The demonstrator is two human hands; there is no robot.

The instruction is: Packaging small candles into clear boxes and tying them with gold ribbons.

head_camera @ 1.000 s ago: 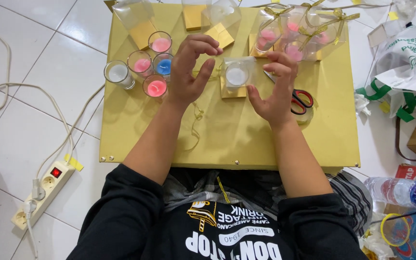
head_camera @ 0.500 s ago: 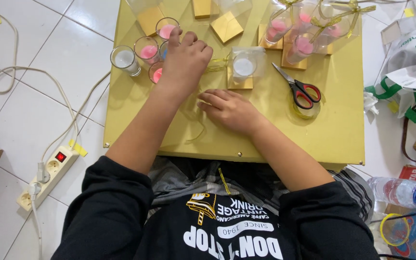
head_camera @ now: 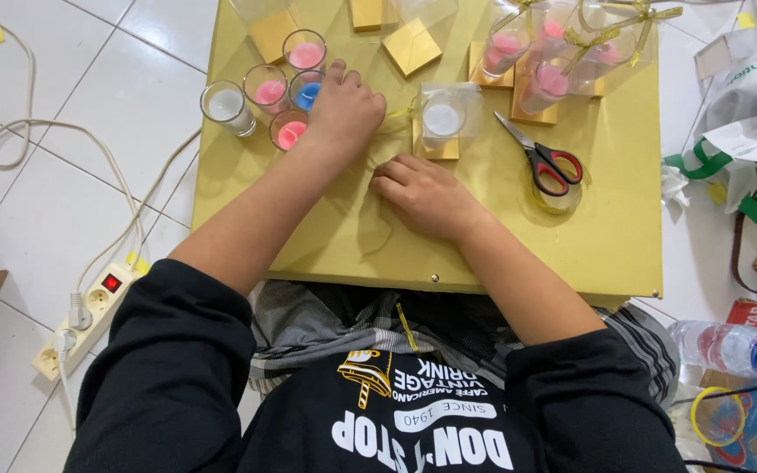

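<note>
Candle glasses are reached for on a yellow table (head_camera: 326, 236).
The blue candle glass (head_camera: 306, 91) is covered by the curled left hand (head_camera: 343, 112), grasp not visible; the right hand (head_camera: 422, 194) is pressed, half clenched, on clear film (head_camera: 370, 229) to keep it flat.

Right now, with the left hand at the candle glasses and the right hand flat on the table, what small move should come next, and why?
Probably close the left hand on the blue candle glass and lift it. Its fingers already rest against that glass in the cluster, while the right hand lies on the yellow table, holding nothing that I can see.
</note>
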